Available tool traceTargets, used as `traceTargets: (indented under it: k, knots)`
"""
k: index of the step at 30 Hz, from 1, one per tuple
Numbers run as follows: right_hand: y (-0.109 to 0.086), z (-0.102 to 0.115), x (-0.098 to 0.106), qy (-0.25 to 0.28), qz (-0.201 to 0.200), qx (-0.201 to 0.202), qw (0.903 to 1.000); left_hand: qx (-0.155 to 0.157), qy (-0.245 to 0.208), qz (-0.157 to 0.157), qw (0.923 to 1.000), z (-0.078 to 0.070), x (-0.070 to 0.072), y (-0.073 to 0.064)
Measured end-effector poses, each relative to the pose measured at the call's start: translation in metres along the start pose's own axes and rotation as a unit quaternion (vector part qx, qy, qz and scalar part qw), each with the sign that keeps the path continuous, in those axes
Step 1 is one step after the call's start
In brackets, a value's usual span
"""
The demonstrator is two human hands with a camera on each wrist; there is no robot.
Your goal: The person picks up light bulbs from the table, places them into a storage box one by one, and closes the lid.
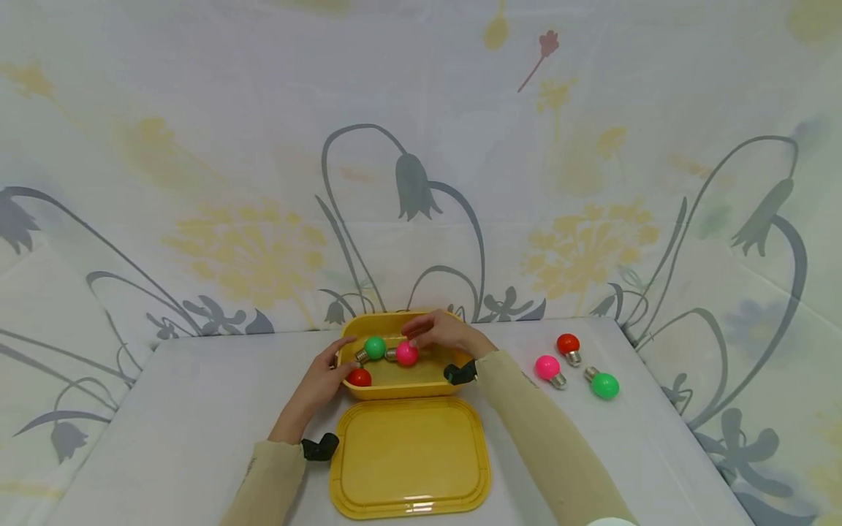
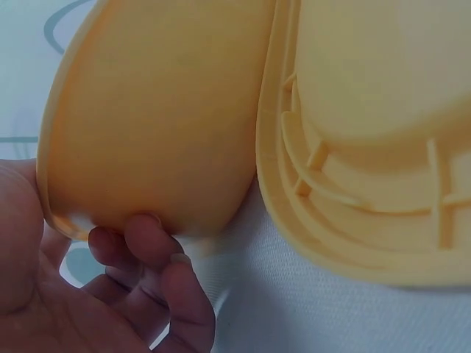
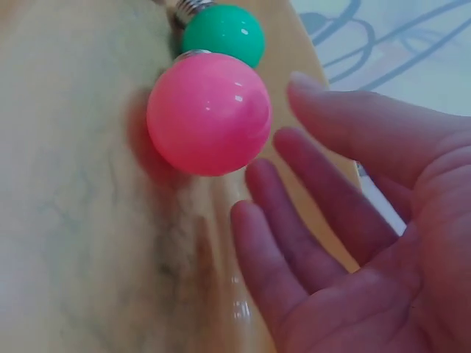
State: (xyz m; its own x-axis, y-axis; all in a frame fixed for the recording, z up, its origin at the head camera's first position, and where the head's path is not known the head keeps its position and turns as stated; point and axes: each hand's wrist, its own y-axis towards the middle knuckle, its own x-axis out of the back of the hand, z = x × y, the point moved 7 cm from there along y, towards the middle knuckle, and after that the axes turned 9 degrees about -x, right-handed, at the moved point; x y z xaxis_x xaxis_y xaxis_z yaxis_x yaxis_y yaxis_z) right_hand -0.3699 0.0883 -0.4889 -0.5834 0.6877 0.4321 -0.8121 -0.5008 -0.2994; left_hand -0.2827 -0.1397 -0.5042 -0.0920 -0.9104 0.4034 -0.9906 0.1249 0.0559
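A yellow plastic box (image 1: pixel 408 392) stands at the back of the table with a green bulb (image 1: pixel 376 347), a pink bulb (image 1: pixel 407 354) and a red bulb (image 1: pixel 359 377) lying in it. My left hand (image 1: pixel 324 380) holds the box at its left end; in the left wrist view the curled fingers (image 2: pixel 151 239) press the wall from outside. Over the box's right part reaches my right hand (image 1: pixel 449 332), its fingers loosely spread. In the right wrist view those fingers (image 3: pixel 268 243) are beside the pink bulb with a small gap showing, and the hand grips nothing.
In front of the box lies a flat yellow lid (image 1: pixel 411 456). To the right, on the white tablecloth, lie another red bulb (image 1: pixel 568 344), another pink bulb (image 1: pixel 547 367) and another green bulb (image 1: pixel 604 386). A flower-patterned curtain (image 1: pixel 421 183) hangs close behind the box.
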Motion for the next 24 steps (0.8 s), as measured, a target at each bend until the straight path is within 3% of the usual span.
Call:
traceTargets:
  k: [12, 24]
  knots:
    - [-0.004, 0.014, 0.007, 0.036, -0.003, 0.038, 0.9986, 0.005, 0.006, 0.0, 1.0, 0.0, -0.001, 0.0]
    - [-0.017, 0.025, 0.019, 0.021, -0.013, 0.055, 0.9982, 0.025, 0.006, 0.005, 0.9997, 0.003, -0.002, 0.002]
